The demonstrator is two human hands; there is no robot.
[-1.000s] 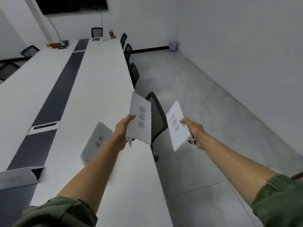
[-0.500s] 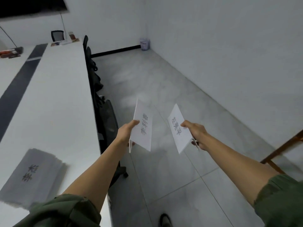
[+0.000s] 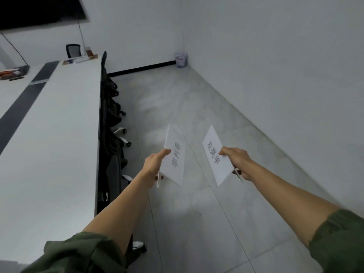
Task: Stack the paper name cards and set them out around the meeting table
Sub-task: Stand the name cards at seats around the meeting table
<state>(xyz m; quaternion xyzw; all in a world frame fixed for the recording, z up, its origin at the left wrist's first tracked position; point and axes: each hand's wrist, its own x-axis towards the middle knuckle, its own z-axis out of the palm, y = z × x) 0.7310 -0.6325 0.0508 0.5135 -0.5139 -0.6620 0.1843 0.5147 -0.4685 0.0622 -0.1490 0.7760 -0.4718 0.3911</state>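
Left hand [image 3: 155, 166] grips the left card [image 3: 175, 160] by its edge; right hand [image 3: 236, 162] pinches the right card [image 3: 214, 154]. Both cards are in the air over the floor, apart from each other, right of the table [image 3: 59, 134]. Reads as the setting-out step, mid-carry. Next: pick a seat along the chairs [image 3: 112, 115], swing one card over the table edge and set it down there.

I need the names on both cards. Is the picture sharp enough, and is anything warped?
Head view: the left card, in the left hand, and the right card, in the right hand, show soft yet readable print. Head view: the table edge leans, stretched by the wide lens; flat light, no glare.
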